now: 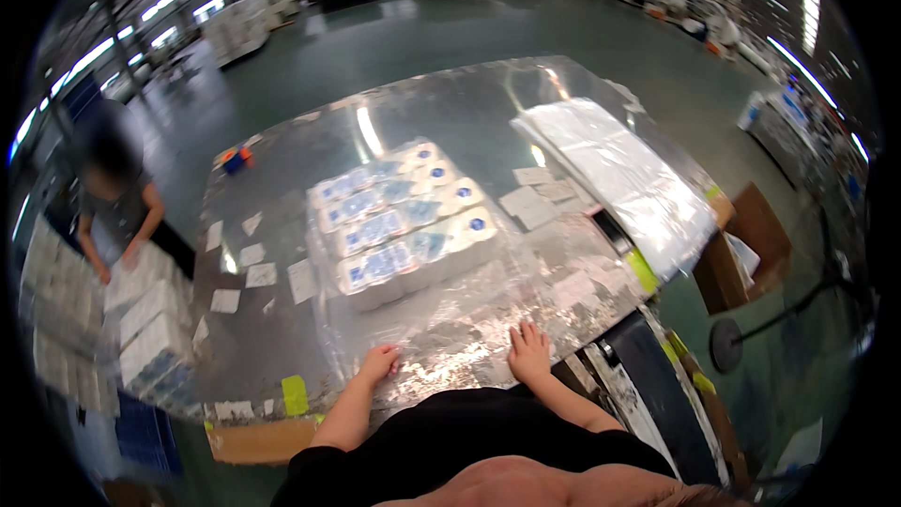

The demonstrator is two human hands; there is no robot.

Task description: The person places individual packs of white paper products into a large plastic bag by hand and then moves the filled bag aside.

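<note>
Several white packs with blue printing, which look like rolls wrapped in film, lie in rows on the metal table. A clear plastic bag surrounds them, its loose, wrinkled end spread toward me. At the near left edge of that bag, my left hand has its fingers curled in, apparently closed on the film. My right hand lies palm down near the bag's near right side, fingers stretched and apart, holding nothing.
A stack of flat clear bags covers the table's right side, with a dark phone-like object beside it. Paper labels lie scattered left. An open carton stands right. Far left, a person handles stacked white packs.
</note>
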